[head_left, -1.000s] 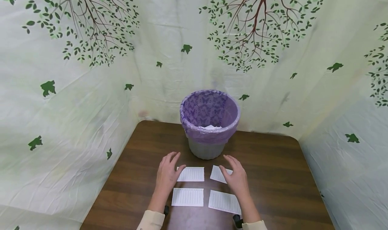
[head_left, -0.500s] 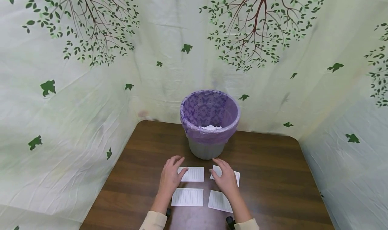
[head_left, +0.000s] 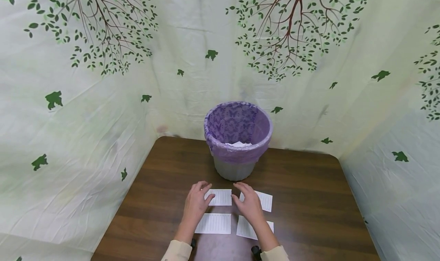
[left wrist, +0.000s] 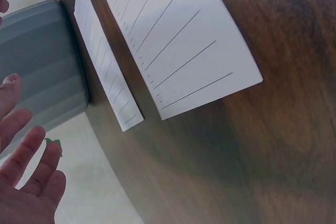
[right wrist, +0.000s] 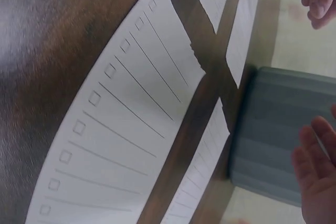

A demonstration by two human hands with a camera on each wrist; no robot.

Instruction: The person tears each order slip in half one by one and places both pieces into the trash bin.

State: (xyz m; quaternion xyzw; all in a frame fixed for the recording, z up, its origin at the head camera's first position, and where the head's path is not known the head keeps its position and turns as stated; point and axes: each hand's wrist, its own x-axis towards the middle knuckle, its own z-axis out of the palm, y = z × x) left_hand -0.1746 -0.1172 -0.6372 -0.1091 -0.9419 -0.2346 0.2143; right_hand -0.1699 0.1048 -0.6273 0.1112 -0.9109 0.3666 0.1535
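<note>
My left hand [head_left: 196, 203] is held over the left pair of torn, lined paper pieces, covering part of the far left piece [head_left: 222, 197]. The near left piece [head_left: 214, 223] lies flat below it. Over the right pair is my right hand [head_left: 249, 204], hiding parts of the far right piece [head_left: 265, 201] and the near right piece [head_left: 244, 228]. Both wrist views show loosely bent fingers with nothing between them, raised above the table. Printed checkboxes and lines mark the near right piece [right wrist: 121, 114] in the right wrist view.
Behind the papers stands a grey wastebasket [head_left: 234, 170] with a purple liner [head_left: 237, 154] folded over its rim. White paper [head_left: 238, 144] lies inside it. The brown wooden table [head_left: 309, 200] meets a leaf-patterned cloth [head_left: 178, 100] at the back and sides.
My right hand has moved left, baring more of the far right piece. My left hand has shifted slightly right. The papers and wastebasket have stayed put.
</note>
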